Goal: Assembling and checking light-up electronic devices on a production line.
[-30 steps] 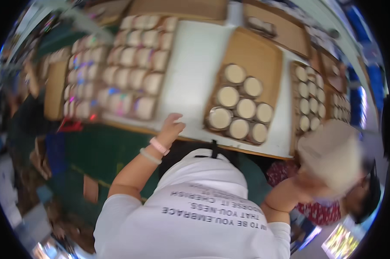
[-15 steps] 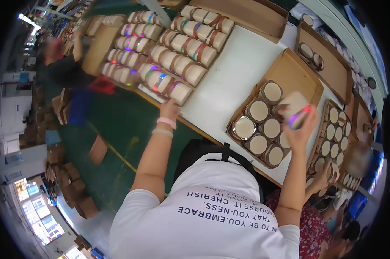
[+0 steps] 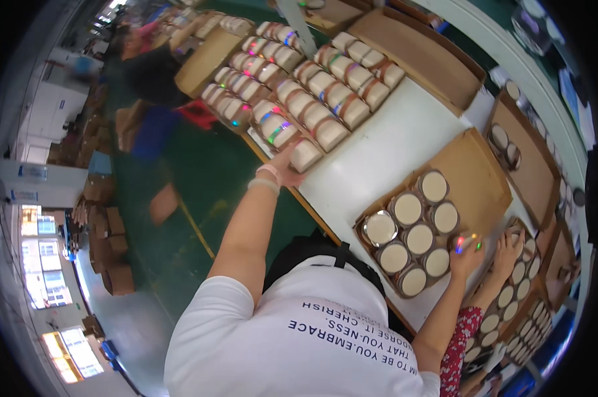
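Two hands of the wearer were seen, both stretched over a white table [image 3: 385, 155]. The left hand [image 3: 287, 167] was laid at the near end of a block of cream cylindrical tins with brown bands [image 3: 315, 99], its fingers resting against the nearest tin [image 3: 305, 154]; whether the fingers were closed round it could not be told. The tins in that block were set in several slanting rows, too many and too blurred for an exact count.

The right hand [image 3: 469, 255] was placed at the near right corner of a flat cardboard tray [image 3: 474, 175], fingers bent over a small object showing coloured lights [image 3: 466, 243], which was only partly visible. Eight round tins with pale lids [image 3: 407, 209] were counted in that tray, packed touching one another; one of them [image 3: 380, 228] showed a shinier, silvery top. A second person's hand [image 3: 511, 245] was noted just beside, over a further tray of round tins [image 3: 504, 311].
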`<state>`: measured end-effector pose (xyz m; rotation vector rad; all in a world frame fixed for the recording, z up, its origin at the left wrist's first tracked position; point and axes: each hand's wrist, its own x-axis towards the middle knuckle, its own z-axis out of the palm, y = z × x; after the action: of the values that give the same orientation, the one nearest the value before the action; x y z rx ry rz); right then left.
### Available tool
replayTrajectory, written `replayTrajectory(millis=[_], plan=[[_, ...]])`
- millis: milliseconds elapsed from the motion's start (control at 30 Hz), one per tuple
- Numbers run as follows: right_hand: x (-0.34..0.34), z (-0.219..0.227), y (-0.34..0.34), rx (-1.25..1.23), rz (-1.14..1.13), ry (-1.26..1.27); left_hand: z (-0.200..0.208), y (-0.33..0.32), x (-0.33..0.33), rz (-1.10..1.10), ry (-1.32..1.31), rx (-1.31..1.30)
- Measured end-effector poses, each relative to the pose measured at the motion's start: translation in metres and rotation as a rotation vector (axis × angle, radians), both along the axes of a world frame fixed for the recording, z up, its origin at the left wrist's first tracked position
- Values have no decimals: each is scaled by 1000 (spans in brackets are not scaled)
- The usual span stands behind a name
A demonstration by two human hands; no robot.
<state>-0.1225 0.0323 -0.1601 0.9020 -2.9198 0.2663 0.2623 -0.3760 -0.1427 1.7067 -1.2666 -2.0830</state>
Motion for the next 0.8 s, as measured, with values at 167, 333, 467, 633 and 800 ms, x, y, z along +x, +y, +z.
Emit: replayTrajectory(millis=[167, 333, 467, 633, 800], plan=[[-11, 0, 14, 69, 271, -199, -8, -19, -17, -52, -360, 216], [-12, 0, 8, 70, 303, -273, -36, -30, -31, 226, -204, 181], [-9, -3, -4, 45, 388, -258, 10, -9, -40, 576, -30, 345], [-6, -6, -5, -29, 430, -222, -6, 2, -45, 630, -26, 249], [9, 19, -15, 173, 246, -293, -27, 10, -31, 581, -27, 255]])
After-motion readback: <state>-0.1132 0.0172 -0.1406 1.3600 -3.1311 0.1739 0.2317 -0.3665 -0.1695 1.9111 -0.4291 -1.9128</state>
